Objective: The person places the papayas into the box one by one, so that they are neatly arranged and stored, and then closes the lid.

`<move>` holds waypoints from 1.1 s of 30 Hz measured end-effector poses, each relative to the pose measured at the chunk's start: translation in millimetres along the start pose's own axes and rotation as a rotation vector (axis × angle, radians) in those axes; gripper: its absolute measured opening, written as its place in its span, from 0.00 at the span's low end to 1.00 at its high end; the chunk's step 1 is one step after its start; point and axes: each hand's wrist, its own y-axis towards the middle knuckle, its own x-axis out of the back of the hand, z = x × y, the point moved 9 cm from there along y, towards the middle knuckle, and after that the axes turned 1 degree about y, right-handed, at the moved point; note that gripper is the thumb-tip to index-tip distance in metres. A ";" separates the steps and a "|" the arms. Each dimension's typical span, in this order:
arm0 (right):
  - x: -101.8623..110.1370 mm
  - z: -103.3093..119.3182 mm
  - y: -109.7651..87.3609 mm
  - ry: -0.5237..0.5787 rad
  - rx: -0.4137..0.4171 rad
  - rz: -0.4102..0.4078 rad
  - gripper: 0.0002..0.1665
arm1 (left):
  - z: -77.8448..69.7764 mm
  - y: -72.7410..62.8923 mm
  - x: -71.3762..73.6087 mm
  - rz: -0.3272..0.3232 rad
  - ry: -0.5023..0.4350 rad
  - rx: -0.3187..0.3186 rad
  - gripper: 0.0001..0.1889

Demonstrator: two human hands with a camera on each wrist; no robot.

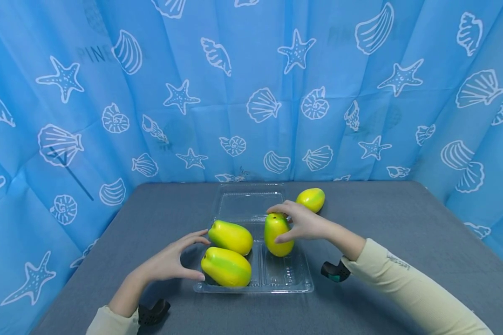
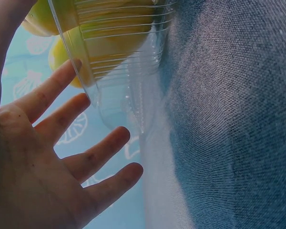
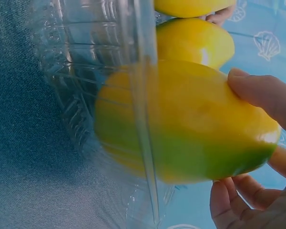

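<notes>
1. A right hand (image 1: 303, 222) grips a glossy yellow-and-green oval fruit (image 1: 277, 239), thumb on one side and bent fingers on the other, parted only by the fruit's width.
2. The gripped fruit stands tilted in the right compartment of a clear, ribbed plastic clamshell container (image 1: 255, 289), its lower end below the rim; whether it touches the floor cannot be told.
3. A left hand (image 1: 167, 260), thumb and fingers spread wide and gripping nothing, reaches around the container's left edge; whether its fingertips touch the rim is unclear.
4. Beside it, a rear yellow-green fruit (image 1: 231, 237) and a front yellow-green fruit (image 1: 227, 267) lie side by side in the left compartment.
5. A fourth yellow-green fruit (image 1: 312, 199) lies on the grey cloth-covered table (image 1: 402, 223), right of the container's folded-back transparent lid (image 1: 251, 202), before a blue seashell-print curtain (image 1: 243, 93).
</notes>
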 end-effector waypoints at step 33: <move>-17.4 12.9 17.1 -0.082 -0.025 0.084 0.39 | -1.7 -1.0 0.3 -0.003 -0.007 -0.012 0.34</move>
